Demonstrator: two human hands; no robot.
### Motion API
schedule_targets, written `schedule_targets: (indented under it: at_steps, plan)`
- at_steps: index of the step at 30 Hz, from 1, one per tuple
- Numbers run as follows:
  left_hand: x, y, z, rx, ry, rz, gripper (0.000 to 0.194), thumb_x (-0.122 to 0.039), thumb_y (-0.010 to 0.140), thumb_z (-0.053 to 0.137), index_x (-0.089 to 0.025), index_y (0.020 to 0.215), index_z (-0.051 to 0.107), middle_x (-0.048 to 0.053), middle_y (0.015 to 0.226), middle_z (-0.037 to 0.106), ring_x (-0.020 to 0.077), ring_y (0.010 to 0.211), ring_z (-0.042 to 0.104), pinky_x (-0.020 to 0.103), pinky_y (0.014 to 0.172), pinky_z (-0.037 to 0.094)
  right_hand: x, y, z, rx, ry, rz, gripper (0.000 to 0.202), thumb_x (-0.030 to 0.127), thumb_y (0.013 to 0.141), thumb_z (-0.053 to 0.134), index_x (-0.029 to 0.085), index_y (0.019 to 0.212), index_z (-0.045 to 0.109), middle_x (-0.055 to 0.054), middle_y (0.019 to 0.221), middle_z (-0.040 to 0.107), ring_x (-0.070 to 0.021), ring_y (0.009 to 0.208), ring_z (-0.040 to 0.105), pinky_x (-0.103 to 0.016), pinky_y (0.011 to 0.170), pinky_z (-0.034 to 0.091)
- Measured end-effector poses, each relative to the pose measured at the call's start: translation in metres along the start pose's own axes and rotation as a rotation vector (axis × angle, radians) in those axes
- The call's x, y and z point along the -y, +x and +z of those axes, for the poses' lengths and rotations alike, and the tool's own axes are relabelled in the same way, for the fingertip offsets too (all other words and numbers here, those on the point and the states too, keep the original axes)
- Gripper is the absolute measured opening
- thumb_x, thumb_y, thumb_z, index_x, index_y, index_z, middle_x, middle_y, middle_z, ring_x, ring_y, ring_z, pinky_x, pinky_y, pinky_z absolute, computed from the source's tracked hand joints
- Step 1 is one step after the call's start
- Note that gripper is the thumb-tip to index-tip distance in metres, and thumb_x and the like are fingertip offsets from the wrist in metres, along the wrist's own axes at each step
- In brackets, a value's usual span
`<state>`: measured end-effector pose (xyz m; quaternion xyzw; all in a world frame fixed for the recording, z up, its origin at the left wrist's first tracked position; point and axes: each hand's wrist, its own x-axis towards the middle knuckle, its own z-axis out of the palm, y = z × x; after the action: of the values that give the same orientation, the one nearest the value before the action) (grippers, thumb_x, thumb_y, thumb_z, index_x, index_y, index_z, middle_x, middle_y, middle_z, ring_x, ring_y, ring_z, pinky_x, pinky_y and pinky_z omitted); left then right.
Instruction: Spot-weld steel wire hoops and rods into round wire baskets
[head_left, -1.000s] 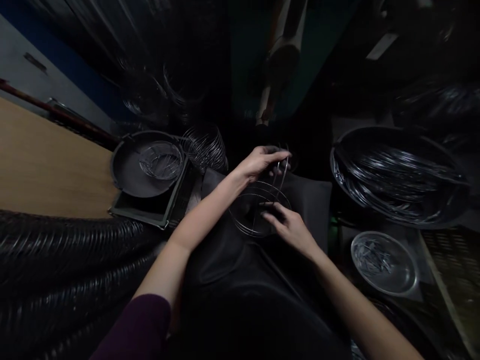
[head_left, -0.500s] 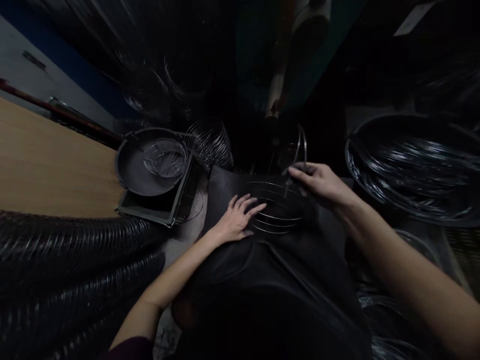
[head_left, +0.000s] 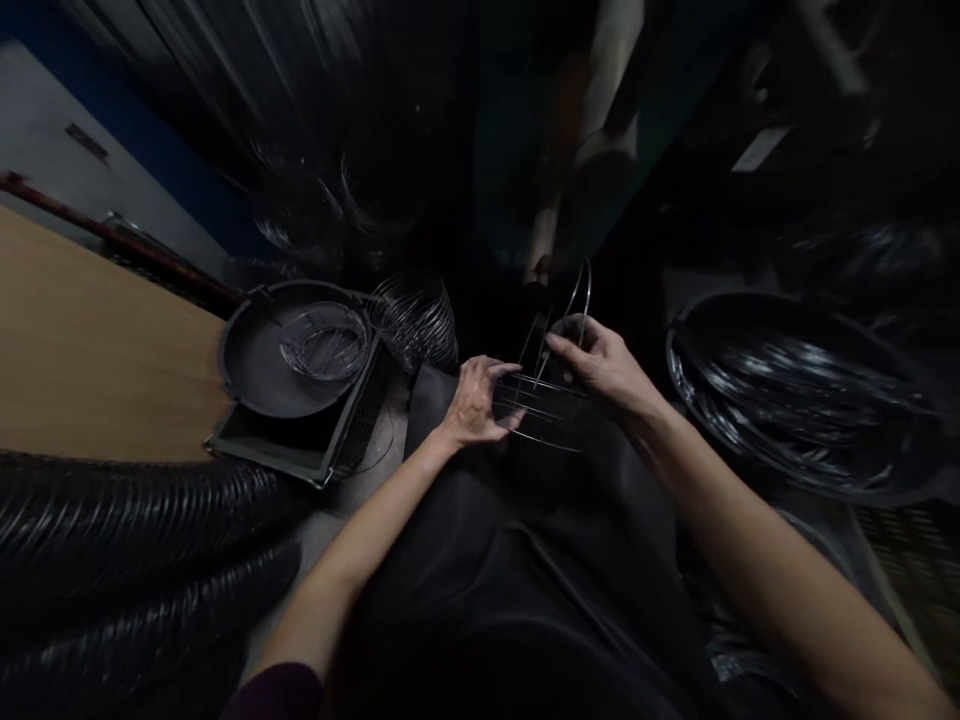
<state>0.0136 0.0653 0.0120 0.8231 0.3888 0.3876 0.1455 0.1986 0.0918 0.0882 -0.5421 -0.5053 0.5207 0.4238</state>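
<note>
Several thin metal wire rings lie over the dark apron on my lap. My left hand is at their left side, its fingers and thumb curved around the rings' edge. To the right and a little higher, my right hand pinches bent wire hoops between thumb and fingers. These hoops stand up above the hand, and their lower ends come down close to the rings. Dim light hides where the wires touch.
On the left, a round dark pan with coiled wire rings rests on a crate. A wire coil stands beside it. Ribbed dark coils fill the lower left. A large basin of shiny wire sits right. A machine rod hangs ahead.
My left hand has gone from lying spread on the rings to curving around their edge. My right hand has moved left and closer to it with the hoops. The view has tilted slightly.
</note>
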Motion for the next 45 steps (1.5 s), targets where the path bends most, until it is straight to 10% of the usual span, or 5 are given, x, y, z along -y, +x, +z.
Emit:
schedule_targets:
  at_steps: [10, 18, 45]
  plan:
    - [0.016, 0.081, -0.016, -0.038, 0.061, 0.064, 0.059, -0.031, 0.066, 0.063, -0.018, 0.121, 0.045, 0.009, 0.102, 0.052, 0.0249, 0.095, 0.05, 0.041, 0.083, 0.041, 0.036, 0.061, -0.015, -0.028, 0.13, 0.073, 0.047, 0.046, 0.054, 0.079, 0.017, 0.078, 0.052, 0.007, 0.051, 0.044, -0.0045, 0.038, 0.034, -0.018, 0.034, 0.026]
    - [0.035, 0.088, -0.001, -0.207, -0.136, 0.036, 0.057, -0.024, 0.061, 0.066, -0.022, 0.108, 0.034, 0.006, 0.099, 0.048, 0.0221, 0.091, 0.052, 0.042, 0.082, 0.045, 0.037, 0.079, -0.016, -0.047, 0.147, 0.06, 0.05, 0.047, 0.05, 0.079, 0.016, 0.08, 0.052, 0.006, 0.055, 0.048, -0.0049, 0.041, 0.037, -0.018, 0.036, 0.027]
    - [0.055, 0.117, -0.009, -0.138, -0.121, 0.01, 0.062, -0.024, 0.059, 0.068, -0.022, 0.111, 0.033, 0.003, 0.096, 0.048, 0.0187, 0.086, 0.053, 0.041, 0.084, 0.045, 0.018, 0.121, -0.018, -0.105, 0.267, 0.058, 0.041, 0.037, 0.057, 0.079, 0.019, 0.07, 0.045, 0.008, 0.047, 0.041, -0.0035, 0.037, 0.031, -0.016, 0.034, 0.024]
